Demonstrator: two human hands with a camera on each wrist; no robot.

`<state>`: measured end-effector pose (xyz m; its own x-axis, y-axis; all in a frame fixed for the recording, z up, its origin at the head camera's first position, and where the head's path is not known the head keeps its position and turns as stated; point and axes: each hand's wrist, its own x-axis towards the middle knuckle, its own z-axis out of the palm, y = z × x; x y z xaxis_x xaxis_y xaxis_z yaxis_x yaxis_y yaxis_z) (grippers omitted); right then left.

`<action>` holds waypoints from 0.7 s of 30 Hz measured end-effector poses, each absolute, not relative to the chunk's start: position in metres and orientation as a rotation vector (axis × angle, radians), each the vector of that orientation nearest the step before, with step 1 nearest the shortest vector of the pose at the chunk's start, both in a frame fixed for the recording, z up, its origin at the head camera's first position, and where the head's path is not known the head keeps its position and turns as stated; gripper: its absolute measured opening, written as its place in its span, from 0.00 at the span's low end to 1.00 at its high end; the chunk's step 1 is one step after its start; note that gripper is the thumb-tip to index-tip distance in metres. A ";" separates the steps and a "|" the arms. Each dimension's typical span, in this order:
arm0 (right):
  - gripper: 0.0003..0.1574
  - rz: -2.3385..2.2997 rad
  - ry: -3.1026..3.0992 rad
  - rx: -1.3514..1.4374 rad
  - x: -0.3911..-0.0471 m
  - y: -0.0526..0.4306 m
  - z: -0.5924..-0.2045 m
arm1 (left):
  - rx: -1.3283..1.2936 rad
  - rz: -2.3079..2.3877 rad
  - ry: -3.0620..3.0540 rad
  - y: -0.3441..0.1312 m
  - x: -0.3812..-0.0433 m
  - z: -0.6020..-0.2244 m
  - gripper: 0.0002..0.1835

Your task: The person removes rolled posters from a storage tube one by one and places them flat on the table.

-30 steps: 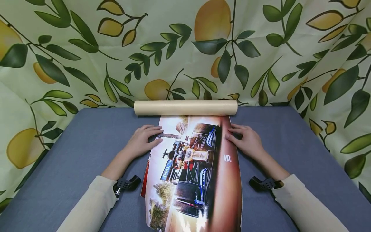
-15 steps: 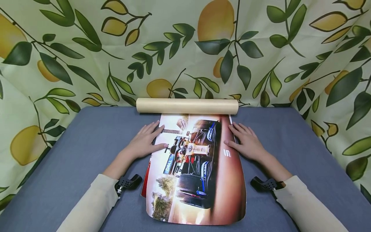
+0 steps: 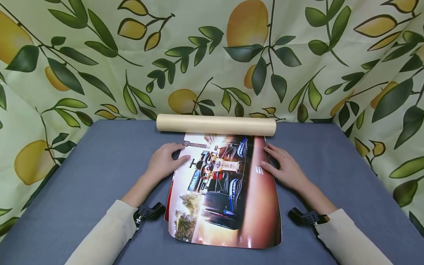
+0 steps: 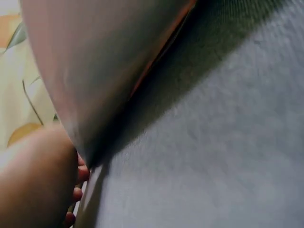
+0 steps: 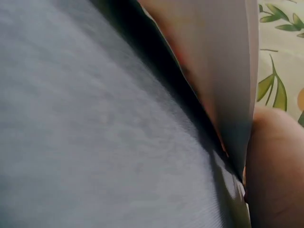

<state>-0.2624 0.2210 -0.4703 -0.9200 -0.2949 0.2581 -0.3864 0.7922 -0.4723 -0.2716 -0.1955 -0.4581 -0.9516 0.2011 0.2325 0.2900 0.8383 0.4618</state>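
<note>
A glossy poster (image 3: 218, 198) of a racing car lies lengthwise on the table, its near end bowed up and its far end meeting a pale cardboard tube (image 3: 216, 124). My left hand (image 3: 163, 162) holds the poster's left edge, thumb on top and the other fingers curled at the edge. On the opposite edge, my right hand (image 3: 288, 167) holds it the same way. Beneath, a red sheet (image 3: 168, 200) peeks out at the left. The left wrist view shows the lifted poster (image 4: 99, 61) close up, with several fingertips (image 4: 82, 174) by its edge.
A grey-blue cloth (image 3: 109, 162) covers the table. Behind it hangs a curtain (image 3: 198, 73) printed with lemons and leaves, reaching down to the far edge near the tube. Black wrist mounts (image 3: 150, 211) sit at both cuffs.
The poster has slid away from me toward the tube, and its near end has drawn back. The tube's right end has come slightly nearer. My spread fingers have drawn in at the edges.
</note>
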 end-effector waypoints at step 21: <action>0.23 1.147 -2.616 0.400 -0.245 0.223 -0.472 | -0.310 -0.821 -2.797 -0.194 -0.249 -0.461 0.14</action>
<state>-0.2450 0.2226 -0.4716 -0.9294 -0.1465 0.3389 -0.3485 0.6509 -0.6744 -0.2494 -0.1943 -0.4613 -0.9558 0.1414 0.2577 0.2582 0.8226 0.5065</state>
